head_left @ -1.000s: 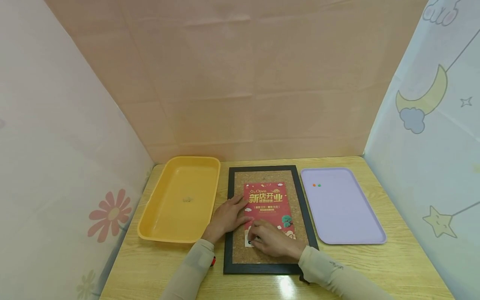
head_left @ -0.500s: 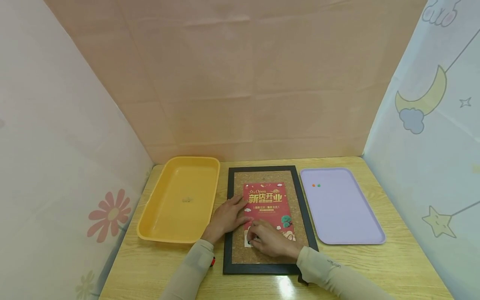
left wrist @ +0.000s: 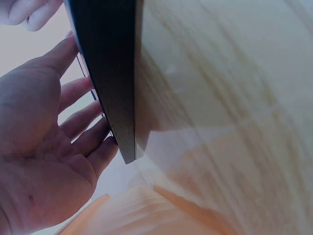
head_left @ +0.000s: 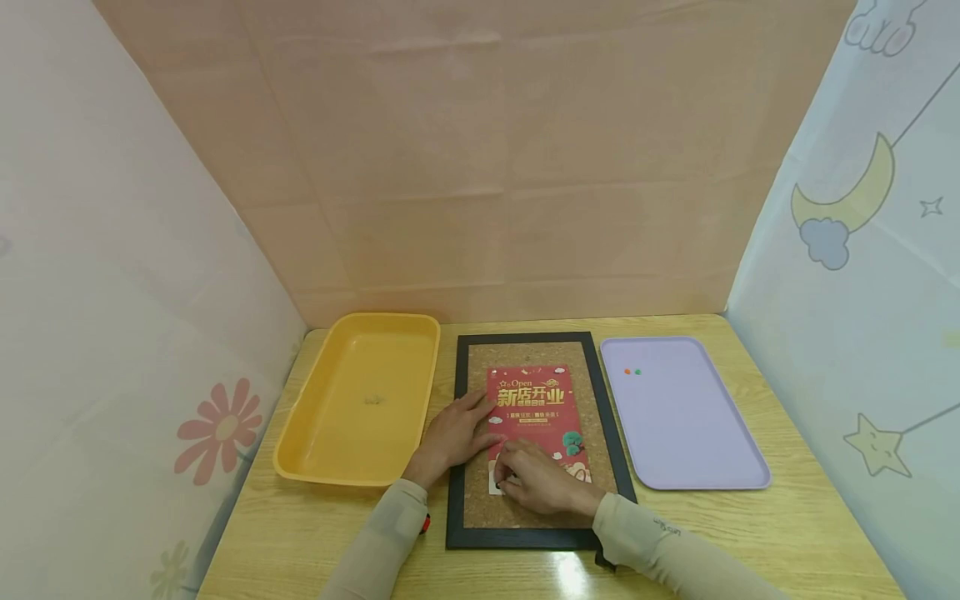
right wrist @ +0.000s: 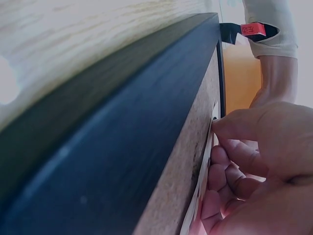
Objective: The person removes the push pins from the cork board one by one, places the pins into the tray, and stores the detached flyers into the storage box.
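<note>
Poster [head_left: 534, 427]: smooth paper. Board [head_left: 540, 515]: rough, speckled cork. Frame [head_left: 525, 538]: matt, faint wood grain. Tabletop [head_left: 802, 542]: glossy wood-look. Yellow tray [head_left: 367, 358], lilac tray [head_left: 690, 433]: smooth plastic.

The left hand [head_left: 452, 432] and right hand [head_left: 542, 481] touch a red poster [head_left: 534, 421] on the cork board [head_left: 525, 516]. Left of this board lies a yellow tray [head_left: 352, 446], right of it a purple tray [head_left: 690, 433].

A red rectangular paper poster [head_left: 534, 429] lettered in gold; a speckled brown cork board [head_left: 592, 425] framed in black; a yellow deep-walled plastic tray [head_left: 360, 442]; a flat lilac plastic tray [head_left: 690, 433]; a yellowish wood-grained table [head_left: 795, 517]
</note>
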`<action>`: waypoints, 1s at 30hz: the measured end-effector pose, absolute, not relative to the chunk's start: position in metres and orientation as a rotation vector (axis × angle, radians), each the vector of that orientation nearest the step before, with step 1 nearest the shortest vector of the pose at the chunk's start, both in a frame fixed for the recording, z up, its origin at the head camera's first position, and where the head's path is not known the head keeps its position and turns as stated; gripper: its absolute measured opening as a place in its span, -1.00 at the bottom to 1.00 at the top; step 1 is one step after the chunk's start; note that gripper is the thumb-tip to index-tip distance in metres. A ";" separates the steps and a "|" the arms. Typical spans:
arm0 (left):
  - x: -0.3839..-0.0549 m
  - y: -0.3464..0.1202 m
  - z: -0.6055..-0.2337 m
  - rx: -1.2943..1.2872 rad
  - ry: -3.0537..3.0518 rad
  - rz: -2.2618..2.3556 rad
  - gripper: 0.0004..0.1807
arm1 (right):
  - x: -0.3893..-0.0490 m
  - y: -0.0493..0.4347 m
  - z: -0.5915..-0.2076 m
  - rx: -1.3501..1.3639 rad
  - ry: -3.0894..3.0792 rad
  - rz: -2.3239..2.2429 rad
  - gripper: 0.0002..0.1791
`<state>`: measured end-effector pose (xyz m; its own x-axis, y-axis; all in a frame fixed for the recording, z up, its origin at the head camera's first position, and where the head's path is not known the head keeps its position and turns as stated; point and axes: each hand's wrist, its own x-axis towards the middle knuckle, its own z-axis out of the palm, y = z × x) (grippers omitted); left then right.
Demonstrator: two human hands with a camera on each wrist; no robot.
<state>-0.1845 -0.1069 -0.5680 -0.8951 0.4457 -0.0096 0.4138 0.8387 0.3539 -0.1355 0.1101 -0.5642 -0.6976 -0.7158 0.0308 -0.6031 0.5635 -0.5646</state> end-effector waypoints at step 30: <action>-0.184 -0.108 -0.569 0.698 2.914 0.571 -0.17 | -0.135 0.112 -0.568 -1.082 2.568 -0.819 -0.92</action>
<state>-0.1837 -0.1079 -0.5692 -0.8914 0.4533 -0.0013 0.4192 0.8255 0.3779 -0.1350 0.1119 -0.5682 -0.6985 -0.7156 -0.0007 -0.5831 0.5698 -0.5791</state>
